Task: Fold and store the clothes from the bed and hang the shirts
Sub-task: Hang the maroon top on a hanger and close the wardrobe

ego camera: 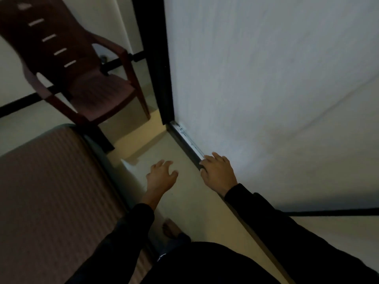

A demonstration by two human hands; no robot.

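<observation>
The bed (47,191), under a brown striped cover, fills the lower left. No clothes or shirts show in this view. A tall white wardrobe door (256,89) fills the right side, with a dark edge and a metal track along its bottom. My right hand (218,173) lies flat against the door's lower edge, fingers spread and thumb at the dark edge. My left hand (162,177) hovers above the floor between bed and door, fingers apart and holding nothing. Both arms are in dark sleeves.
A maroon plastic armchair (82,78) stands at the upper left beyond the bed's corner. A narrow strip of pale floor (184,201) runs between the bed and the door. A bare foot (171,229) stands on it. The room is dim.
</observation>
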